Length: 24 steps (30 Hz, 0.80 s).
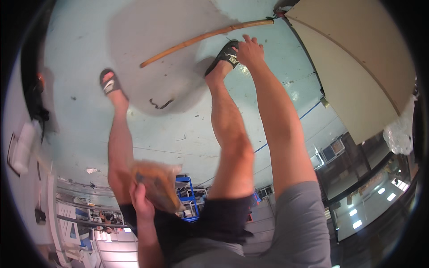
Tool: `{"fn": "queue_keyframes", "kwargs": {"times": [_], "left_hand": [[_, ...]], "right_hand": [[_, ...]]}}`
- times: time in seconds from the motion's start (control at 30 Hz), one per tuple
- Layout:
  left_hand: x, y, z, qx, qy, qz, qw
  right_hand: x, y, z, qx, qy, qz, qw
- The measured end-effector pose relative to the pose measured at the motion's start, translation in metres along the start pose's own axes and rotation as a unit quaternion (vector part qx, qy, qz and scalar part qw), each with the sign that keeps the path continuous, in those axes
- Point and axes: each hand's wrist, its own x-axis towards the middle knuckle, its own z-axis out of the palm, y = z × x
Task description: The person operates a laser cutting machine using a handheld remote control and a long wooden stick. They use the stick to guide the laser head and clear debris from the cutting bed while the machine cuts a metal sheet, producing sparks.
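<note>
In my left hand (pixel 142 203) is a clear plastic bag (pixel 158 185) with something orange-brown and dark inside, blurred by motion. My fingers wrap its left edge in front of my lap. My right arm stretches far forward, and my right hand (pixel 251 51) has its fingers spread, with nothing visible in them. It appears just beside my right black slide sandal (pixel 229 54), close to the right end of a long bamboo pole (pixel 208 35) on the floor. Whether the hand touches either cannot be told.
On the pale green floor (pixel 80 125) lie a short dark strip (pixel 161 104) and bits of debris. A large beige panel (pixel 353 58) stands at the right, with bubble wrap (pixel 399 136) beside it. A blue rack (pixel 187 196) shows beyond my legs; a white roll (pixel 23 147) is at left.
</note>
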Motion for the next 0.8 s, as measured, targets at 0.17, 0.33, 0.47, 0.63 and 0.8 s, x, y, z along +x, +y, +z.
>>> {"fn": "queue_keyframes", "kwargs": {"times": [0.17,0.33,0.47,0.63,0.8], "left_hand": [[-0.014,-0.096,0.085,-0.120,0.055,-0.055,0.990],[-0.014,-0.133,0.166,-0.146,0.038,-0.033,0.988],[-0.059,-0.127,0.182,-0.180,0.027,0.018,0.983],[-0.144,-0.129,0.144,-0.268,0.079,0.108,0.954],[-0.230,-0.211,0.080,-0.426,0.166,0.187,0.869]], "right_hand": [[0.090,0.048,0.063,-0.173,0.052,-0.088,0.980],[0.096,0.103,0.084,-0.204,0.101,-0.167,0.959],[-0.017,0.148,0.063,-0.113,0.213,-0.289,0.926],[-0.205,0.156,-0.012,-0.027,-0.003,-0.233,0.972],[-0.286,0.122,-0.053,-0.053,-0.073,-0.050,0.995]]}}
